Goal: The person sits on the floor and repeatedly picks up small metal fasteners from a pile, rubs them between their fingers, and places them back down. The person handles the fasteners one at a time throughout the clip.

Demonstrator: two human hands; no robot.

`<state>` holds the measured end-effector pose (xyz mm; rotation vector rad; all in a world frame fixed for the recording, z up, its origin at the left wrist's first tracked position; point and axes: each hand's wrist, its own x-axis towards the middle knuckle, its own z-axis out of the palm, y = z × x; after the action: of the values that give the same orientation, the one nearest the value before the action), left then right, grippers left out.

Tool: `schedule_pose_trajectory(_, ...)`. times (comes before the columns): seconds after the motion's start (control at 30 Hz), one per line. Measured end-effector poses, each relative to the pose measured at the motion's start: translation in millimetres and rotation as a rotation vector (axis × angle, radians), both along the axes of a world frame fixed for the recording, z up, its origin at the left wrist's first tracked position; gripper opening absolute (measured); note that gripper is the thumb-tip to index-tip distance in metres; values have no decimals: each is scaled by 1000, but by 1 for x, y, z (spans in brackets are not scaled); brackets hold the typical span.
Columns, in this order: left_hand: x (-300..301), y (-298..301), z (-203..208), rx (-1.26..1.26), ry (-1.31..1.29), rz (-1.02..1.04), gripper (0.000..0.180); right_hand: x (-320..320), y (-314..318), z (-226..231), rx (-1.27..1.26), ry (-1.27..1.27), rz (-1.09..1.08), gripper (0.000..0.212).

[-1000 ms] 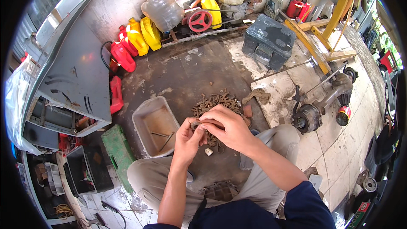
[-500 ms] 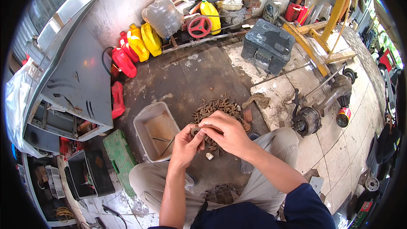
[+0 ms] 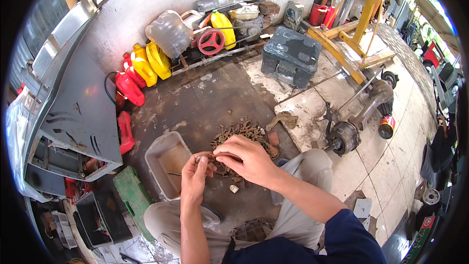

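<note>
My left hand (image 3: 196,175) is closed, thumb and fingers pinching a small rusty bolt (image 3: 210,156), its details mostly hidden by the fingers. My right hand (image 3: 246,159) meets it from the right, its fingers closed on the bolt's other end. Just beyond and partly under my right hand lies a heap of rusty bolts (image 3: 243,131) on the dark, stained floor. Left of my left hand stands a grey plastic tub (image 3: 169,152) with a thin rod in it. A small whitish piece (image 3: 234,188) rests on the floor below my hands.
A green case (image 3: 131,193) lies left of my knee. A black toolbox (image 3: 291,57) stands far ahead, near a yellow frame (image 3: 337,51). Red and yellow jugs (image 3: 141,66) line the wall. An axle part (image 3: 344,137) and a rag (image 3: 282,120) lie to the right.
Both hands have shifted slightly left in the view, and the gap between them has widened a little around the held bolt. The whole scene has moved left as the head turned.
</note>
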<state>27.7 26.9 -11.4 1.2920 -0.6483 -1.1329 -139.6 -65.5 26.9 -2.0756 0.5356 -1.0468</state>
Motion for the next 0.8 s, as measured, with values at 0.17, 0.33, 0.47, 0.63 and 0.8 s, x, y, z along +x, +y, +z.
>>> schedule_pose_trajectory(0.17,-17,-3,3,4,-48,-95,24,-3,-3,-4,-1,32,1,16)
schedule_pose_trajectory(0.33,-17,-4,4,-91,-581,24,23,-3,-3,-5,31,24,-8,16)
schedule_pose_trajectory(0.47,-15,-1,-10,-65,-492,27,20,-2,-2,-4,15,43,-2,16)
schedule_pose_trajectory(0.63,-16,3,-17,115,-743,-207,16,0,0,-7,39,103,36,18)
schedule_pose_trajectory(0.8,0,-5,-13,-24,-465,210,20,-1,0,-6,33,100,28,14)
